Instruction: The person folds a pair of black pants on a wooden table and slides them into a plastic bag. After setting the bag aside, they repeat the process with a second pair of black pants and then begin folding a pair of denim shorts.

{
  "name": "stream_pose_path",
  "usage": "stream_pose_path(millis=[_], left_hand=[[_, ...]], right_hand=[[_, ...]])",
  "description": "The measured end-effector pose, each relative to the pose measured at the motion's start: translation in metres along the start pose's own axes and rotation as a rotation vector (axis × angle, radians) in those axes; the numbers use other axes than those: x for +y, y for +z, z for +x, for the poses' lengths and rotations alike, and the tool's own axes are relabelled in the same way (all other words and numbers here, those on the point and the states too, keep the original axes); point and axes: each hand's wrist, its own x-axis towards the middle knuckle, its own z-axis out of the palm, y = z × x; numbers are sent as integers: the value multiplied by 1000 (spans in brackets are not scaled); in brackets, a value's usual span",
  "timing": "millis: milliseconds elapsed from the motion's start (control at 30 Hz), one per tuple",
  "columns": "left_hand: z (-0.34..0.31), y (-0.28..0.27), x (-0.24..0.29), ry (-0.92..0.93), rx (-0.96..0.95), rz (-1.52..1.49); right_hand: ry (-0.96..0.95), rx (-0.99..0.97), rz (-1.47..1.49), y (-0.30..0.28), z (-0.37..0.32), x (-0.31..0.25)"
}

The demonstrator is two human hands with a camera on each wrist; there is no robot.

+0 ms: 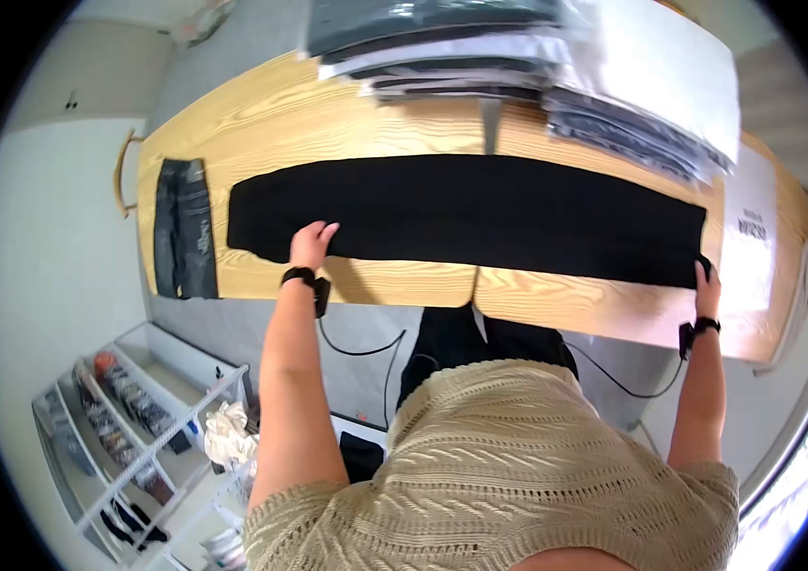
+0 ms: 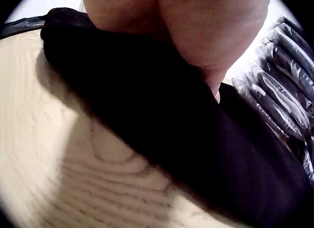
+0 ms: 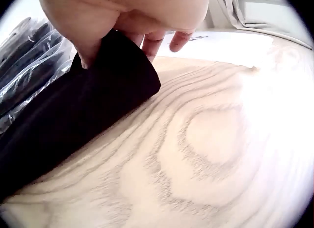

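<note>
Long black trousers [image 1: 480,209], folded lengthwise into a flat strip, lie across the wooden table [image 1: 375,281]. My left hand [image 1: 311,246] rests on the near edge of the black cloth, toward its left end. In the left wrist view the palm side of the left hand [image 2: 196,26] lies over the cloth, and most of its fingers are hidden. At the far right end, my right hand [image 1: 707,287] pinches the near corner. The right wrist view shows the right hand's thumb [image 3: 87,57] on one side of the cloth [image 3: 117,76] and fingers on the other.
Folded dark jeans [image 1: 183,228] lie at the table's left end. Stacks of plastic-bagged clothes [image 1: 451,57] stand along the far side. A white printed sheet [image 1: 751,233] lies at the right end. Cables [image 1: 361,353] hang below the near edge, and a white storage rack [image 1: 152,419] stands lower left.
</note>
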Motion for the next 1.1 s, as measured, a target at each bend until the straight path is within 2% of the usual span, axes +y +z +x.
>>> stream_pose_path(millis=[33, 167, 233, 267, 333, 367, 433, 600, 700, 733, 800, 833, 867, 933, 967, 1033, 1067, 1100], left_hand=[[-1, -1, 5, -30, 28, 21], [-5, -8, 10, -77, 35, 139], [-11, -13, -1, 38, 61, 190], [-15, -16, -10, 30, 61, 191], [-28, -22, -37, 228, 138, 304], [-33, -24, -47, 182, 111, 291], [-39, -22, -67, 210, 182, 283], [-35, -23, -79, 118, 193, 186], [-33, -31, -89, 55, 17, 425], [-35, -30, -91, 56, 11, 420], [-39, -29, -82, 65, 5, 449], [-38, -28, -76, -41, -18, 459], [-39, -32, -62, -34, -21, 456], [-41, -35, -31, 58, 135, 372], [-40, -31, -19, 181, 190, 301], [-39, -20, 6, 287, 116, 161], [-36, -12, 15, 308, 49, 77], [-34, -3, 23, 325, 64, 83]], right_hand=[[88, 10, -56, 1, 1, -1], [128, -28, -66, 9, 13, 24], [159, -43, -43, 10, 16, 26], [154, -50, -43, 11, 17, 28], [152, -14, -119, 12, 19, 33], [127, 4, -137, 14, 18, 33], [131, -9, -130, 16, 15, 29], [123, 12, -176, 16, 8, 29], [147, -29, -139, 8, 1, 30], [149, -30, -146, 9, -1, 31], [143, -28, -231, 15, -1, 37], [151, -4, -233, 17, -1, 41], [131, -4, -207, 17, -1, 40], [152, -39, -148, 14, 0, 40], [160, -32, -151, 12, 1, 38], [214, -104, -158, 8, 3, 33], [175, -67, -71, 10, 0, 30], [141, -93, 25, 11, 1, 38]])
